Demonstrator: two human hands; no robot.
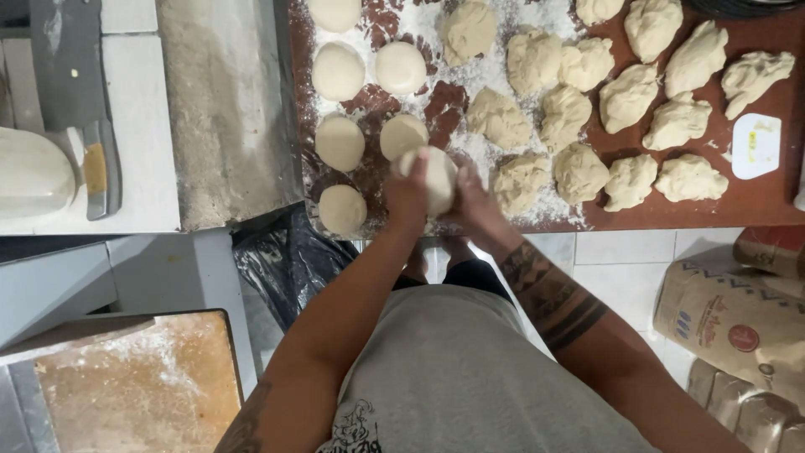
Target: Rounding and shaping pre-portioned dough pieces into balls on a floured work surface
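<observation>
Left hand point(408, 195): cupped around the dough ball point(436, 174)
Right hand point(471, 200): cupped on its other side
Bench point(755, 205): floured, rough dough lumps point(579, 172) beside

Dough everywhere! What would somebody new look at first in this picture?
First, the two hands in the middle: the left hand and right hand cup one dough ball between them at the front edge of the floury brown board. Left of them lie smooth round balls; to the right, many rough, lumpy dough pieces in rows.
</observation>
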